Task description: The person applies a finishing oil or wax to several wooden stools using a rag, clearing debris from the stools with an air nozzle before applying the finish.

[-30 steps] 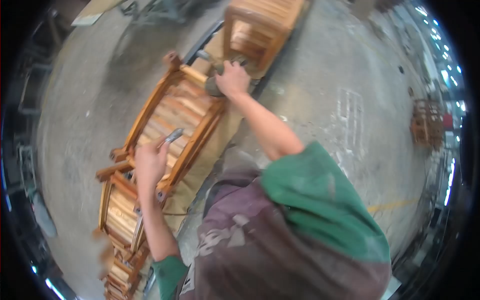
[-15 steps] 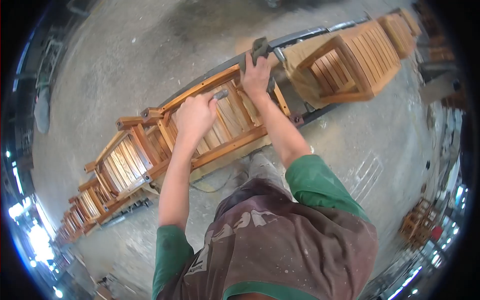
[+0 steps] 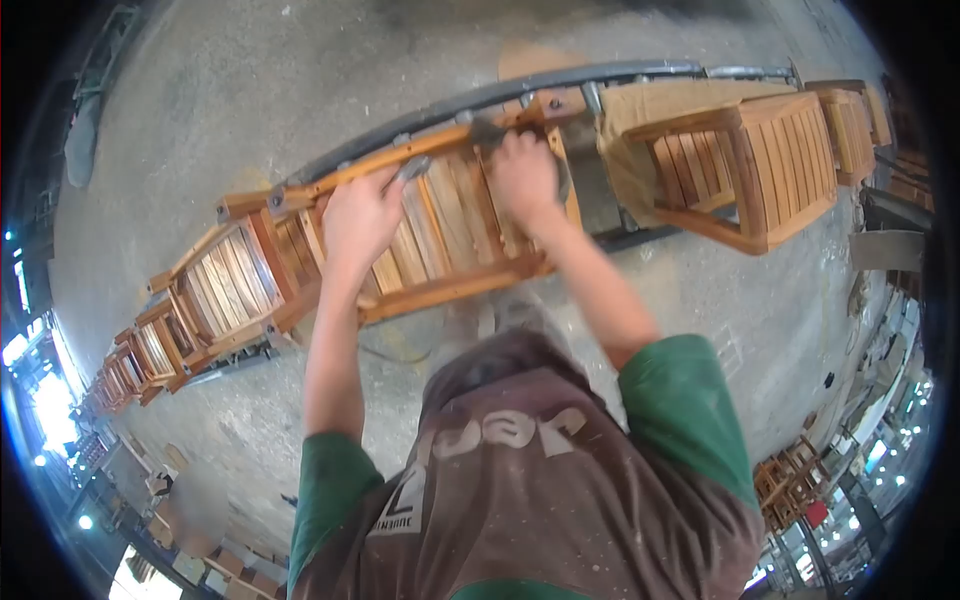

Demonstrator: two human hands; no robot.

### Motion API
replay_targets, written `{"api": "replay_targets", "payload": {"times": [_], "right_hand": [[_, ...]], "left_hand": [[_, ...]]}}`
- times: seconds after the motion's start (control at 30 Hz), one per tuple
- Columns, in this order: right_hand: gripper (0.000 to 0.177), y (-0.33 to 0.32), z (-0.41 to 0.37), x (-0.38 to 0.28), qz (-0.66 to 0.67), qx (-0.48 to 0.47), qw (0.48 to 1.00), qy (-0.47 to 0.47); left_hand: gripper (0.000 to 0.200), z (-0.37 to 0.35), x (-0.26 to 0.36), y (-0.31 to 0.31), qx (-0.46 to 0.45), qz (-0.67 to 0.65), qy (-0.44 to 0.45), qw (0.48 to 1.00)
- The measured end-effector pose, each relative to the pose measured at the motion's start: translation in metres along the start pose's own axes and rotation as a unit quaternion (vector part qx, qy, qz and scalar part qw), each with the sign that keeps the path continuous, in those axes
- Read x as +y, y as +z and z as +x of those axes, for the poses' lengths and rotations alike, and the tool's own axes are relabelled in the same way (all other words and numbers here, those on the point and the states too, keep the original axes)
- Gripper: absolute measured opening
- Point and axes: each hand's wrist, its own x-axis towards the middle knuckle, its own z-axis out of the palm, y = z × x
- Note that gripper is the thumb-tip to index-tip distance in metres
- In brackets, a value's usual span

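A slatted wooden furniture piece (image 3: 440, 285), seemingly an upturned chair or stool, lies in front of me. My left hand (image 3: 360, 218) is closed over its left part, with the rounded grey end of a small tool (image 3: 414, 168) sticking out past the thumb. The tool's remainder is hidden in the fist. My right hand (image 3: 527, 178), a little blurred, is closed on a dark cloth (image 3: 488, 133) at the piece's right end. The cloth shows by the far rail and again beside the hand's right edge. A leg end (image 3: 556, 104) with a dark hole shows just beyond that hand.
The piece rests on a roller conveyor (image 3: 450, 105) with a dark side rail. More slatted pieces (image 3: 232, 275) line up to the left. On the right, a slatted stool (image 3: 785, 175) lies over brown cardboard (image 3: 625, 130). Concrete floor (image 3: 290, 90) surrounds the line.
My right hand has come off the far right corner and in over the slats with the cloth, uncovering the leg end. The left hand still grips the grey tool. The whole view has shifted.
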Motion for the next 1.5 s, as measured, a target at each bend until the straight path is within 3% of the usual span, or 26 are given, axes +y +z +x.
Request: {"api": "replay_targets", "payload": {"times": [0.03, 0.13, 0.2, 0.23, 0.3, 0.37, 0.43, 0.47, 0.53, 0.7, 0.77, 0.8, 0.9, 0.97, 1.0, 1.03, 1.1, 1.17, 1.2, 1.27, 1.3, 1.37, 1.5], "right_hand": [[0.02, -0.001, -0.007, 0.018, 0.005, 0.111, 0.994, -0.013], [0.021, -0.008, -0.019, 0.03, -0.022, 0.099, 0.995, -0.001], [0.025, -0.014, -0.027, 0.028, 0.077, -0.164, 0.982, 0.059], [0.025, -0.017, -0.033, 0.027, 0.073, -0.162, 0.982, 0.059], [0.029, -0.024, -0.054, 0.028, 0.065, -0.275, 0.957, 0.067], [0.031, -0.044, -0.054, 0.044, 0.083, -0.239, 0.966, 0.053], [0.034, -0.059, -0.053, 0.047, 0.106, -0.074, 0.986, 0.103], [0.034, -0.048, -0.048, 0.049, 0.107, -0.08, 0.987, 0.093], [0.042, -0.021, -0.029, 0.051, 0.051, 0.056, 0.997, -0.021], [0.061, -0.018, -0.041, 0.051, -0.067, -0.065, 0.979, -0.179], [0.061, -0.033, -0.052, 0.047, -0.149, -0.133, 0.965, -0.169], [0.06, -0.038, -0.054, 0.037, -0.196, -0.22, 0.941, -0.169], [0.039, -0.005, -0.073, 0.031, -0.124, -0.218, 0.957, -0.144], [0.032, -0.056, -0.057, 0.041, -0.069, -0.237, 0.968, -0.05], [0.031, -0.057, -0.046, 0.054, -0.054, -0.136, 0.989, 0.002], [0.03, -0.078, -0.033, 0.057, -0.024, -0.096, 0.994, 0.036], [0.031, -0.038, -0.016, 0.067, -0.056, -0.01, 0.998, 0.014], [0.028, 0.027, -0.016, 0.078, -0.097, 0.084, 0.992, -0.001], [0.028, 0.024, -0.018, 0.074, -0.1, 0.091, 0.991, -0.004], [0.028, 0.014, -0.05, 0.06, -0.087, -0.094, 0.986, 0.103], [0.028, 0.003, -0.063, 0.057, -0.09, -0.094, 0.986, 0.104], [0.03, -0.037, -0.073, 0.046, -0.172, -0.344, 0.921, -0.058], [0.033, -0.036, -0.067, 0.022, -0.286, -0.305, 0.89, -0.183]], "left_hand": [[0.031, 0.0, 0.009, 0.008, 0.004, -0.006, 0.037, 0.999], [0.029, 0.011, 0.042, 0.033, -0.024, -0.051, 0.091, 0.994], [0.026, 0.029, 0.067, 0.053, -0.038, -0.027, 0.11, 0.993], [0.025, 0.039, 0.077, 0.064, -0.047, 0.001, 0.121, 0.992], [0.023, 0.059, 0.094, 0.074, -0.068, 0.043, 0.153, 0.985], [0.023, 0.07, 0.101, 0.081, -0.064, 0.037, 0.16, 0.984], [0.022, 0.072, 0.103, 0.087, -0.067, 0.033, 0.161, 0.984], [0.021, 0.073, 0.104, 0.084, -0.063, 0.037, 0.174, 0.982], [0.022, 0.078, 0.106, 0.079, -0.053, 0.062, 0.183, 0.98], [0.021, 0.074, 0.097, 0.067, -0.03, 0.073, 0.133, 0.988], [0.021, 0.061, 0.106, 0.06, -0.082, 0.068, 0.144, 0.984], [0.021, 0.049, 0.109, 0.059, -0.081, 0.065, 0.146, 0.984], [0.022, 0.027, 0.11, 0.05, -0.041, 0.051, 0.167, 0.984], [0.022, 0.015, 0.092, 0.044, -0.039, -0.024, 0.118, 0.992], [0.021, 0.008, 0.083, 0.04, -0.031, -0.034, 0.091, 0.995], [0.021, 0.006, 0.075, 0.04, -0.026, -0.035, 0.087, 0.995], [0.02, -0.011, 0.062, 0.05, 0.01, -0.023, 0.087, 0.996], [0.021, -0.028, 0.061, 0.058, -0.029, -0.037, 0.072, 0.996], [0.021, -0.039, 0.06, 0.062, -0.032, -0.032, 0.08, 0.996], [0.021, -0.066, 0.06, 0.074, -0.059, -0.031, 0.099, 0.993], [0.021, -0.082, 0.062, 0.081, -0.058, -0.033, 0.101, 0.993], [0.02, -0.112, 0.068, 0.091, -0.09, -0.024, 0.11, 0.99], [0.02, -0.168, 0.064, 0.116, -0.065, -0.016, 0.157, 0.985]]}}
